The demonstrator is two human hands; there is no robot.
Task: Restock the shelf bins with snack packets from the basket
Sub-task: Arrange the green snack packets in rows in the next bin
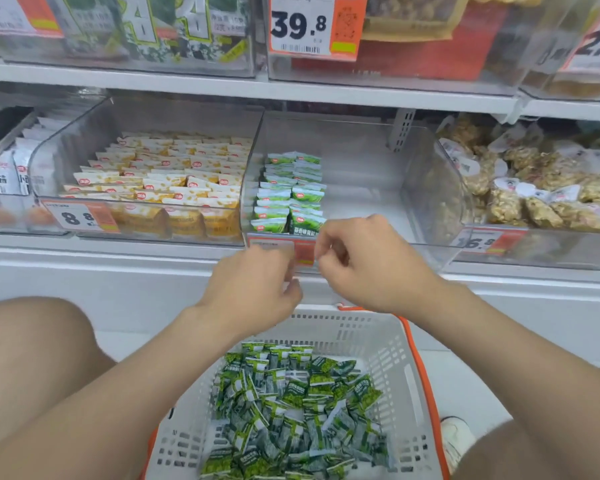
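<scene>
Left hand (257,282) and right hand (357,261) curl, grip untellable, at the bin (361,188); stand basket (388,344) packets (291,403) upright beside its 2 rows (290,192).

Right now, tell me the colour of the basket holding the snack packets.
Pale grey-white basket with an orange edge, clearest in the head view.
</scene>
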